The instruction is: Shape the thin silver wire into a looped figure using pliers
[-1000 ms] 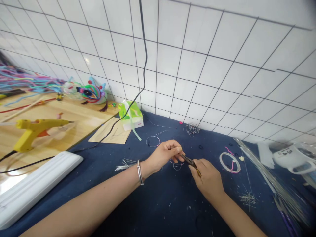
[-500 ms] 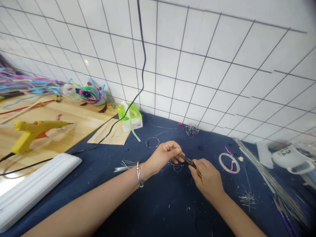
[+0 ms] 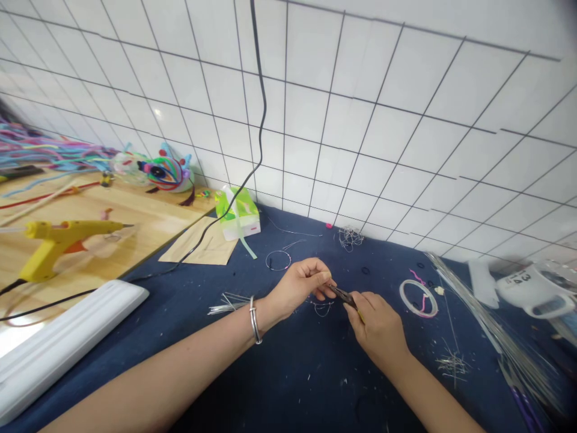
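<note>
My left hand is pinched closed on a thin wire piece, whose fine loop hangs below the fingers. The part inside the pinch is hidden. My right hand wraps round a pair of pliers with dark jaws and yellowish handles. The jaws point left and meet the left fingertips at the wire. Behind the left hand a thin wire ring lies on the dark blue cloth.
Cut wires lie left of my hands, a tangled wire ball at the wall. A white ring, long wires and a mug stand right. Left are a yellow glue gun, a white power strip and a tissue pack.
Both hands stay almost in place. The pliers have turned slightly in my right hand, and the hanging wire loop has shifted a little.
</note>
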A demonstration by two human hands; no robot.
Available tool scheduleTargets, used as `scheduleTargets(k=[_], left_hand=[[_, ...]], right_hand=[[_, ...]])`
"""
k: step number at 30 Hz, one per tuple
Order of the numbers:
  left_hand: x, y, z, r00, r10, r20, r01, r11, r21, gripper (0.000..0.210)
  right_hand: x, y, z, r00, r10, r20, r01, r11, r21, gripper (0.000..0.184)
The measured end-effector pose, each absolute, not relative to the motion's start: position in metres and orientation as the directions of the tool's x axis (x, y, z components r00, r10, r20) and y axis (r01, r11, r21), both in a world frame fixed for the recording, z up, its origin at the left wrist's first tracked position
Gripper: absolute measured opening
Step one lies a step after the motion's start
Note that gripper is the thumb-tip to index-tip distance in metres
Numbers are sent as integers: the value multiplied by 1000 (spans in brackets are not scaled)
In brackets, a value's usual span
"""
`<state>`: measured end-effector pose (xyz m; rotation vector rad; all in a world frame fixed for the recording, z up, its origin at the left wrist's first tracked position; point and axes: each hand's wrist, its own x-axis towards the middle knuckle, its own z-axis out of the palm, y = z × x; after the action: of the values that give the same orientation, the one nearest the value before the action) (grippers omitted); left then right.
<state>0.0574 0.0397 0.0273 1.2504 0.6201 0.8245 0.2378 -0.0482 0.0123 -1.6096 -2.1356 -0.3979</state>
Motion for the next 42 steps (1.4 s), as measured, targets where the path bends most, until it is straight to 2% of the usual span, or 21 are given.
scheduleTargets(k=[8, 17, 24, 35, 42], left_hand=[[57, 40, 25, 578, 815, 37, -206, 102, 973, 14], [56, 39, 30, 577, 814, 67, -172, 41, 984, 15], [57, 42, 29, 536, 836, 116, -121, -60, 991, 16], [55, 45, 27, 559, 815, 151, -42, -154, 987, 16], [56, 44, 27, 580, 801, 148, -48, -147, 988, 16]], right_hand=[[239, -49, 9, -252, 830, 497, 948, 316, -47, 23], [237, -50, 15, -212, 886, 412, 955, 278, -107, 22], [240, -49, 19, -188, 882, 433, 967, 242, -74, 24], [243, -48, 16, -175, 886, 430, 953, 262, -152, 23], [242, -49, 17, -188, 884, 429, 949, 276, -153, 21]])
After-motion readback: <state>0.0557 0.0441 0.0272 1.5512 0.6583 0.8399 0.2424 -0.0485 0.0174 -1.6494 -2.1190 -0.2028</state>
